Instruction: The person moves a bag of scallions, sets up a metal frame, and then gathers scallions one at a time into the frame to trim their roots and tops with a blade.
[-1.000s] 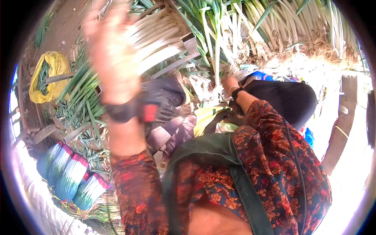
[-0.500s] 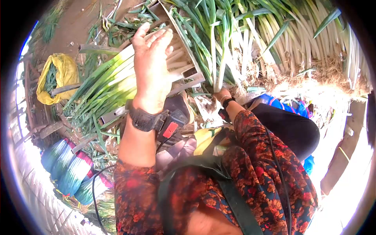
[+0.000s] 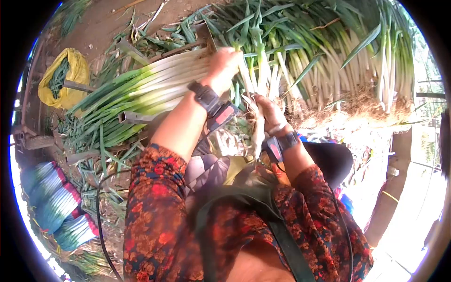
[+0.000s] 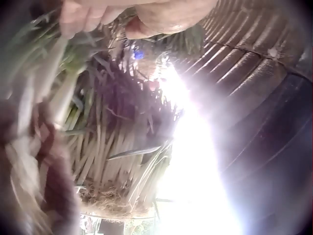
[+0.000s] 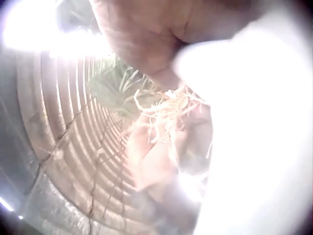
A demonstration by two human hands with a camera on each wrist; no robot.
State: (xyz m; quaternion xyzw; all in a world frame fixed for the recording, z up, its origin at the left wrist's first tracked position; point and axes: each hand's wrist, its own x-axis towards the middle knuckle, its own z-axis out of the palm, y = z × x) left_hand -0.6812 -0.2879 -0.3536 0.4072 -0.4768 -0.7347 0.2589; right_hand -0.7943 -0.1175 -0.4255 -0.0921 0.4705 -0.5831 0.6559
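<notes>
In the head view my right hand (image 3: 272,115) grips a green onion (image 3: 263,70) near its lower, white end. The stalk stands upright with its green leaves away from me, and loose pale outer layers (image 3: 257,127) hang beside the hand. My left hand (image 3: 225,68) has its fingers curled at the upper stalk, and in the left wrist view its fingertips (image 4: 71,29) pinch at the top of a white stem (image 4: 51,63). In the right wrist view, stringy roots (image 5: 168,107) show under my right hand (image 5: 151,39).
On the left, trimmed green onions (image 3: 155,84) lie side by side in a metal rack (image 3: 136,117). A dense row of untrimmed ones (image 3: 338,80) with roots fills the back right. Further left are a yellow sack (image 3: 77,77) and several tied bundles (image 3: 56,202). Leaf scraps litter the ground.
My left hand has come down from above the rack and moved right to the stalk. My right hand stays at the green onion, now higher along it.
</notes>
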